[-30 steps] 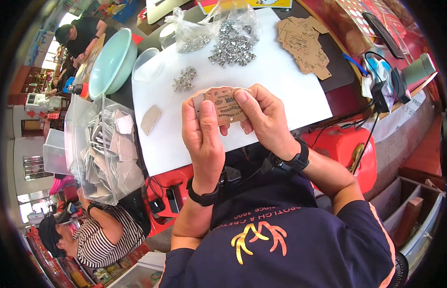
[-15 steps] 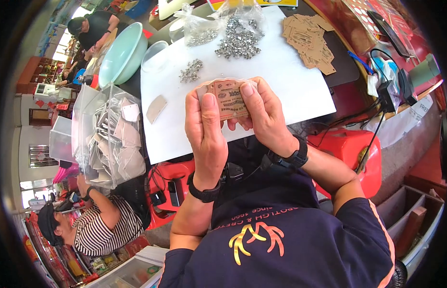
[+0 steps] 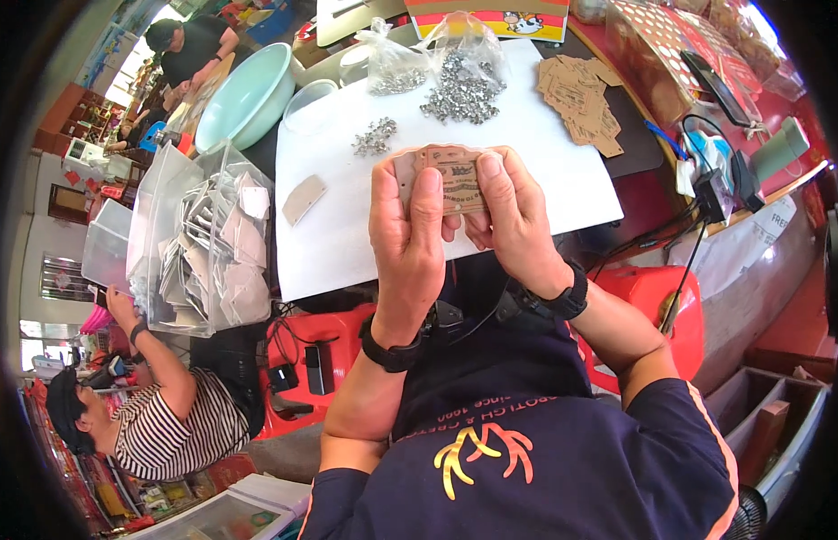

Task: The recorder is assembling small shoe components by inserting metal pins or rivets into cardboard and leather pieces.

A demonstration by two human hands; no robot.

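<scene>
Between both hands, over the near part of a white board (image 3: 333, 261), is a brown printed plaque (image 3: 453, 173) with a wavy upper edge and small holes. A plainer edge shows beside it at the left; I cannot tell whether that is a second piece. My left hand (image 3: 405, 234) is closed on the plaque's left side, thumb on the front. My right hand (image 3: 520, 220) grips the right side, its thumb pressing the printed face. Most of the other fingers are behind the plaque. One plain pale plaque (image 3: 304, 200) lies to the left.
Small silver metal parts lie in a pile (image 3: 375, 137) and in clear bags (image 3: 464, 85). Brown printed plaques (image 3: 576, 103) are stacked at the far right. A clear bin (image 3: 149, 207) of pale plaques and a mint basin (image 3: 248, 99) stand left. Someone in stripes (image 3: 180, 423) sits there.
The view has shifted slightly, so the board sits lower. Both hands keep their hold on the plaque, which is turned a little. The striped-shirt person's arm has moved.
</scene>
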